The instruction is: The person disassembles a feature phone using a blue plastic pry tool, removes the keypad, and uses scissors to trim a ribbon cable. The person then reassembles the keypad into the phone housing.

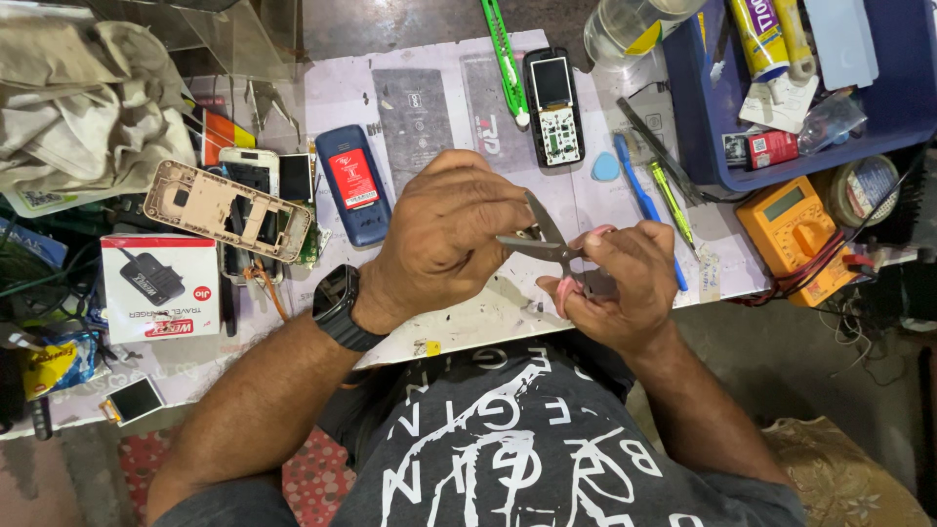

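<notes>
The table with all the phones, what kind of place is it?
Probably a phone repair bench: an opened phone shows its circuit board, a bare phone frame lies nearby, and an orange multimeter sits ready.

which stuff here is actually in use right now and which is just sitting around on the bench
In use:
- left hand, fingers bunched in front of the scissor tips
- right hand working pink-handled scissors, blades open

Lying about:
- blue phone back
- opened keypad phone
- green utility knife
- yellow multimeter
- beige phone frame
- charger box
- blue tray
</notes>
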